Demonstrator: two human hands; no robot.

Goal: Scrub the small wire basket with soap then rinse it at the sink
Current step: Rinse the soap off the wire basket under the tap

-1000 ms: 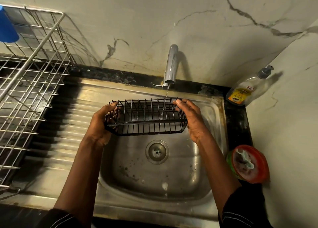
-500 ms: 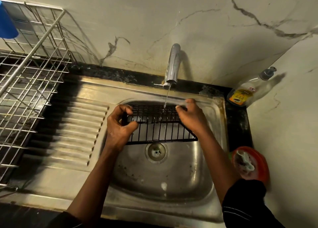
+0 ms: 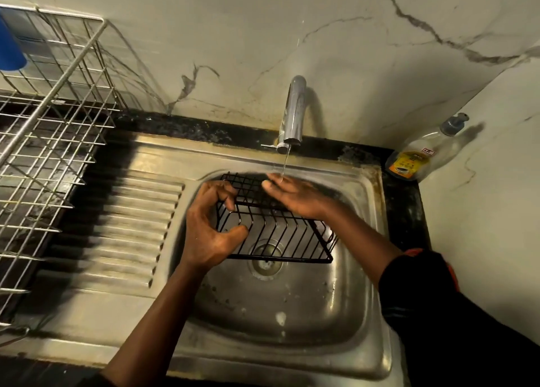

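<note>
Holding the wire basket (image 3: 280,234) over the sink (image 3: 263,357) basin.
From my remote seat I see the left hand (image 3: 209,229) nearest, fingers and thumb curled round the basket's left end above the drain (image 3: 267,258). Farther back, the right hand (image 3: 295,197) lies across its top, fingers straight and together, under the thin water stream (image 3: 285,164) from the tap (image 3: 293,115). A soap bottle (image 3: 418,156) sits far right.

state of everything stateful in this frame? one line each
Chrome tap: running, thin stream.
Small black wire basket: held inside the steel sink.
Left hand: grips basket's left end.
Right hand: flat on basket, under the stream.
Clear soap pump bottle: in the corner, untouched.
</note>
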